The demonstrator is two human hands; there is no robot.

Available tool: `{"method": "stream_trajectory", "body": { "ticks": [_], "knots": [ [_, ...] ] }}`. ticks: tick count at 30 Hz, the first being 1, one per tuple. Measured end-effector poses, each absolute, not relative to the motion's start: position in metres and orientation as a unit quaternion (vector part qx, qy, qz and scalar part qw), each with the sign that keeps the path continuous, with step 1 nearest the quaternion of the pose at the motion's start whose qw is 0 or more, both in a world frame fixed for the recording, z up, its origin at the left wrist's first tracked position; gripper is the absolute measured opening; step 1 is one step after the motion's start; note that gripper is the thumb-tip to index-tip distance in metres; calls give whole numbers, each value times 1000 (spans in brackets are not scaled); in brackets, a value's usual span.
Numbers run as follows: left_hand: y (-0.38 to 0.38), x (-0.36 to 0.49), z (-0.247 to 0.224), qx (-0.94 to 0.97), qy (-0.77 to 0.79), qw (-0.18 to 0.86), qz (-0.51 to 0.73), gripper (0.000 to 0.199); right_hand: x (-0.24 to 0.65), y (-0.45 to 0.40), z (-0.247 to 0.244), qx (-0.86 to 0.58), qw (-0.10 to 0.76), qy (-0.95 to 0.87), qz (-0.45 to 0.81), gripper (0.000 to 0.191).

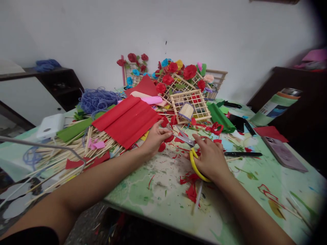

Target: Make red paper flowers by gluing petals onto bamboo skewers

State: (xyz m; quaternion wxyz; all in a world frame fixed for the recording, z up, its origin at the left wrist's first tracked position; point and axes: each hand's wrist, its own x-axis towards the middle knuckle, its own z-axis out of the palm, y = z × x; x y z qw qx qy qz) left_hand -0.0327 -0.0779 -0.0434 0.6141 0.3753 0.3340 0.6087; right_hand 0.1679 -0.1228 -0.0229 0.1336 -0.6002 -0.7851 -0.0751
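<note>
My right hand is closed round the yellow handles of a pair of scissors, whose blades are apart and point left. Near the blade tips, my left hand is closed, thumb and fingers pinched together beside a small red piece. What exactly lies between those fingers is too small to make out. A folded sheet of red crepe paper lies just behind my left hand. Red scraps are scattered on the table below the scissors.
Stick lattices with paper flowers stand at the back of the green-patterned table. Thin sticks and purple cord lie left. A pen, a phone and a bottle are right.
</note>
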Motion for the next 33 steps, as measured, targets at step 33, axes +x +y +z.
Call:
{"method": "stream_trajectory", "body": {
  "ticks": [33],
  "knots": [
    [-84,-34,-39,500,442,435,604,96,182,-113,-20,-673,182,-713,-76,62]
  ]
}}
